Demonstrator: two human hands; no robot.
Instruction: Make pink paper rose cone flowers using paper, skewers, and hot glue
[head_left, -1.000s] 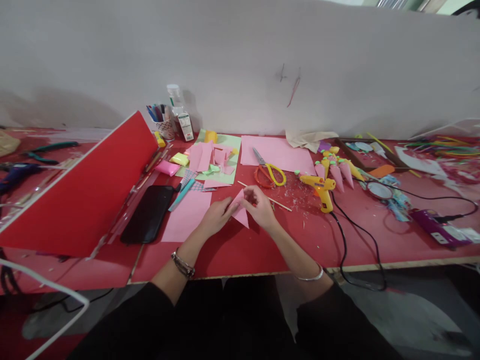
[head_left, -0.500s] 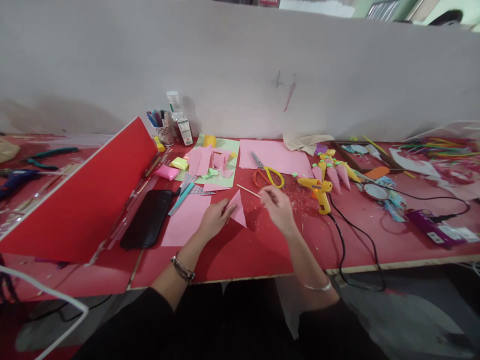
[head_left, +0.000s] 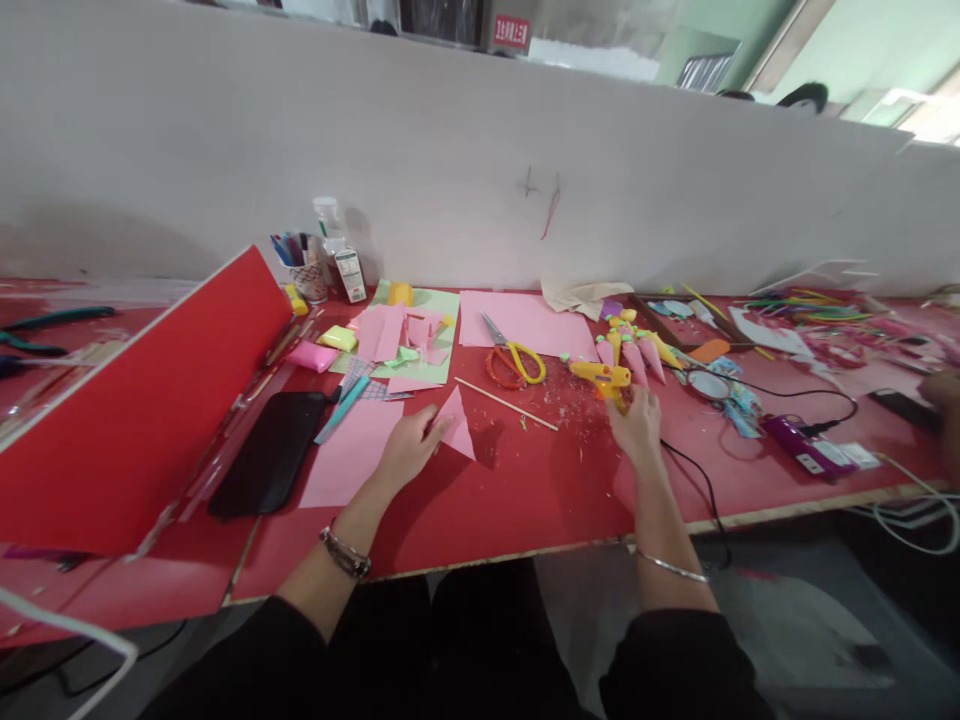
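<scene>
My left hand pinches a folded pink paper triangle between thumb and fingers, its point facing away from me. To the right, my right hand is closed round the handle of a yellow hot glue gun, which lies on its side on the red table. Between my hands and a little farther off, a thin wooden stick rests on the tabletop. Behind the stick are scissors with red and yellow handles, blades partly open.
Pink cone-shaped pieces lie beyond the glue gun. A black phone, a pink sheet and a leaning red board are on the left. The gun's black cord droops over the front edge. Another person's hand shows far right.
My right hand has left the wooden stick, now lying on the table, and moved right onto the glue gun. My left hand keeps the paper triangle. The view has shifted right.
</scene>
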